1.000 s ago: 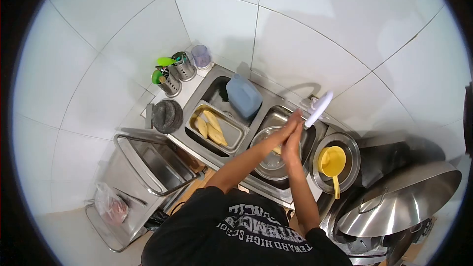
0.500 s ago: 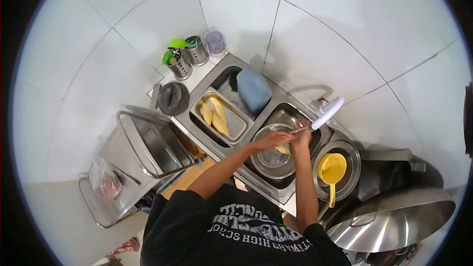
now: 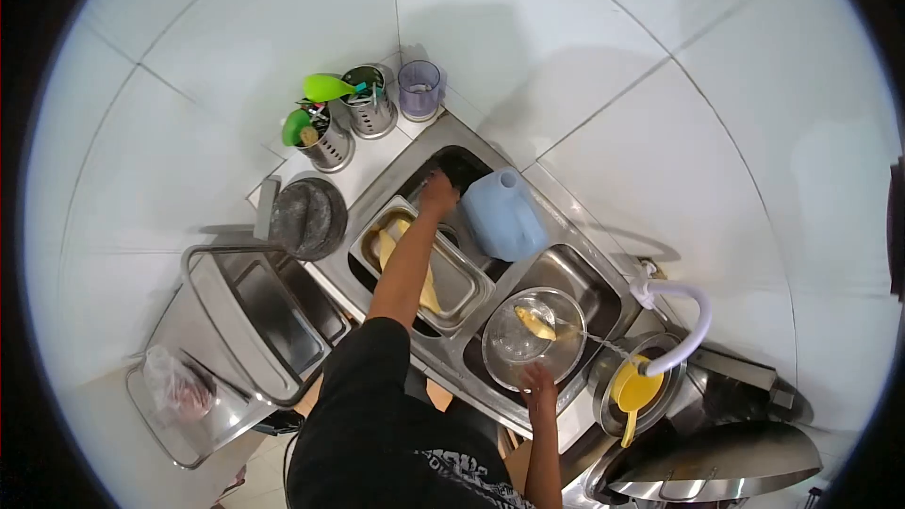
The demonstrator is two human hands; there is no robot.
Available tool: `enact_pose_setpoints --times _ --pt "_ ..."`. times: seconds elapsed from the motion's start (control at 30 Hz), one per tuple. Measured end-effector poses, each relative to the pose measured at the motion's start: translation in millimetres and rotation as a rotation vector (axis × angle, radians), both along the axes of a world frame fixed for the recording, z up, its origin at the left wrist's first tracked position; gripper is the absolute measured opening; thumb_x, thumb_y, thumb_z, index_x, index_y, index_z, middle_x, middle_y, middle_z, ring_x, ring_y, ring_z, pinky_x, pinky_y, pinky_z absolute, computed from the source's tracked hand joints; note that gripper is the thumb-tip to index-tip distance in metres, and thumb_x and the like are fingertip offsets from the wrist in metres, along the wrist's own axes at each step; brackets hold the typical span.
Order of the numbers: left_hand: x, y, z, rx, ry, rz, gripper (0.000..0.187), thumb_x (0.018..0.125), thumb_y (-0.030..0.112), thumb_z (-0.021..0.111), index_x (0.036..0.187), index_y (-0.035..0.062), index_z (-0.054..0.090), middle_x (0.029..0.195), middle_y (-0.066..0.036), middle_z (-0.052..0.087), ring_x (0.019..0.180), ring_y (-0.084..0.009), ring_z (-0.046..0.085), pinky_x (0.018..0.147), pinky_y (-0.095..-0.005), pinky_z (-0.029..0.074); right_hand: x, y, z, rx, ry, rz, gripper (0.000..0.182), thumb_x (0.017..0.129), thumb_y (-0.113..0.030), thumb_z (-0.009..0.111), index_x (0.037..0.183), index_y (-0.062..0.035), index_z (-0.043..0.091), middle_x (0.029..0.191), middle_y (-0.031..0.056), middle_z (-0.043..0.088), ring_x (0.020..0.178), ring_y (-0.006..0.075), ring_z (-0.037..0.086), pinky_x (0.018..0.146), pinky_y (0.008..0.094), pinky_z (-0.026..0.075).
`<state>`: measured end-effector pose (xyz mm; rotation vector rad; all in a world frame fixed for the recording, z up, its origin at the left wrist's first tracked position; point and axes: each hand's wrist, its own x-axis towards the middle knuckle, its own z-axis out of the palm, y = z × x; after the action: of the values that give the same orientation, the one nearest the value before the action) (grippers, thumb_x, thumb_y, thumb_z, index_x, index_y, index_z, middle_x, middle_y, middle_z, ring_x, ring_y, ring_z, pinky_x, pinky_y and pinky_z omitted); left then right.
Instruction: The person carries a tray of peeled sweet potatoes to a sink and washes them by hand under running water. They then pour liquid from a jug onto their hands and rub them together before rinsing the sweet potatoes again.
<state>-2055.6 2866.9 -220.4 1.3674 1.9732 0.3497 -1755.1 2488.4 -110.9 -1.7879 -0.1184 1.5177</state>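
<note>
My left hand (image 3: 438,194) reaches down into the far-left sink basin, beside the blue plastic jug (image 3: 505,215); its fingers are hidden. Under that forearm sits a rectangular steel tray (image 3: 459,294) with long yellow pieces (image 3: 429,294), which look like peeled fruit or roots. My right hand (image 3: 539,388) is closed over the near rim of a round metal bowl (image 3: 568,358) in the right basin. Inside the bowl lies one yellow piece (image 3: 535,322). A thin stream of water runs from the white faucet hose (image 3: 699,320) into the bowl.
Right of the sink, a yellow dipper (image 3: 633,386) rests in a metal pot, near a large wok (image 3: 726,462). Left are a stone mortar (image 3: 308,219), steel utensil holders (image 3: 370,113), a clear cup (image 3: 419,90) and a metal rack (image 3: 240,320) with a plastic bag (image 3: 177,386).
My left hand has left the bowl and moved across the tray into the left basin. My right hand has come from under the faucet to the bowl's near rim. The view has shifted.
</note>
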Motion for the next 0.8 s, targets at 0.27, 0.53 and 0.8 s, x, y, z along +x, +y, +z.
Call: enact_pose_setpoints --times 0.27,0.53,0.8 --pt "-1 25 -85 0.003 -0.259 0.254 0.062 0.075 0.024 0.072 0.127 0.0024 0.044 0.109 -0.024 0.062 0.108 -0.0365 0.057 0.087 -0.0462 0.047 -16 -31 -4 -0.041 -0.078 -0.041 0.065 0.089 -0.051 0.050 0.137 -0.0078 0.037 0.130 0.0117 0.049 0.112 0.0273 0.051 0.093 0.0436 0.042" --pt "-8 -22 -4 0.301 -1.202 0.632 0.050 0.080 0.010 0.066 0.124 0.0067 0.042 0.118 -0.012 0.053 0.105 -0.0274 0.056 0.085 -0.0389 0.049 -56 30 -4 -0.017 -0.020 0.110 0.046 0.095 -0.040 0.045 0.128 -0.0084 0.046 0.123 0.0101 0.055 0.102 0.0205 0.056 0.085 0.0336 0.046" --pt "-25 -28 48 0.309 -1.540 0.597 0.055 0.083 0.007 0.063 0.130 0.0062 0.035 0.125 -0.011 0.047 0.112 -0.0254 0.050 0.094 -0.0383 0.042 -50 64 -1 0.150 0.019 0.216 0.041 0.096 -0.034 0.045 0.127 -0.0080 0.048 0.114 0.0075 0.060 0.097 0.0182 0.059 0.082 0.0321 0.046"
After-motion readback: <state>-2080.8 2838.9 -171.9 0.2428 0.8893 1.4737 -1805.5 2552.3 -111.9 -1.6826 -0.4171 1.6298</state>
